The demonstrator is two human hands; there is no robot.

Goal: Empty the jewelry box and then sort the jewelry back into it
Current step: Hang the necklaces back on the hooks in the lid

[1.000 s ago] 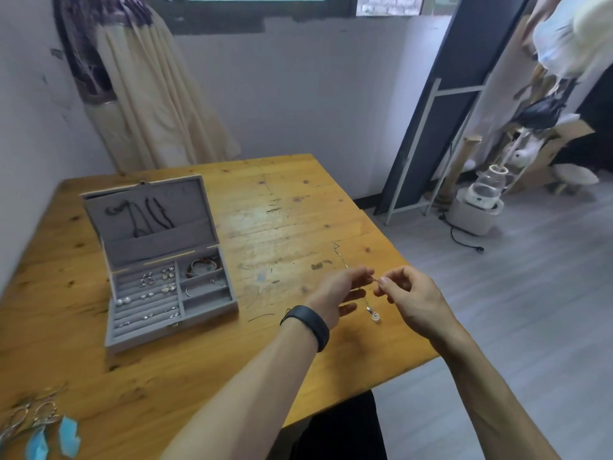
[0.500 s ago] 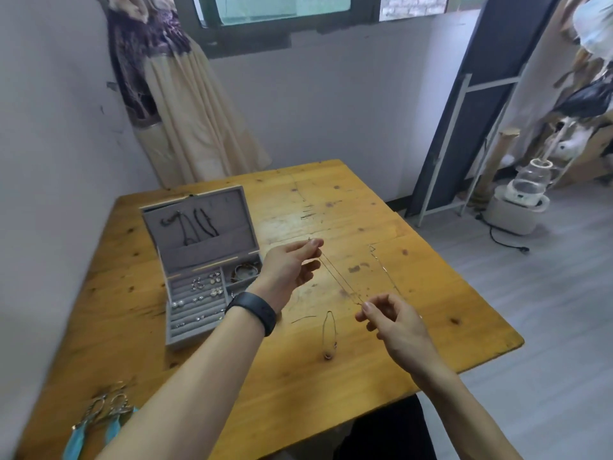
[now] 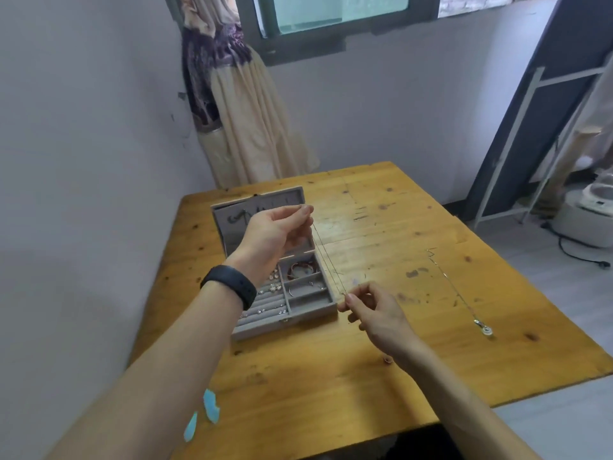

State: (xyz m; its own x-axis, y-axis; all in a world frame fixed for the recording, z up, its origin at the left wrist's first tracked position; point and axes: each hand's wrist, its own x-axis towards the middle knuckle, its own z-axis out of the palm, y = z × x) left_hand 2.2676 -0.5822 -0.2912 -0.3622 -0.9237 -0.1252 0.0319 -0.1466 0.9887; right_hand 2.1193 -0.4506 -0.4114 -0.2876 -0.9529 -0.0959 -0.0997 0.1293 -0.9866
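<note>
I have a thin chain (image 3: 326, 260) stretched between both hands above the wooden worktop (image 3: 381, 360). My left hand (image 3: 272, 237) pinches its upper end in front of the open jewelry box (image 3: 285, 313) lid; my right hand (image 3: 374, 313) pinches the lower end just beside the box's front corner. Another necklace (image 3: 461, 293) with a pendant lies on the worktop to the right, well apart.

Left hand (image 3: 272, 234) hides pt of jewelry box (image 3: 298, 307) lid; earrings (image 3: 273, 287) too small.
</note>
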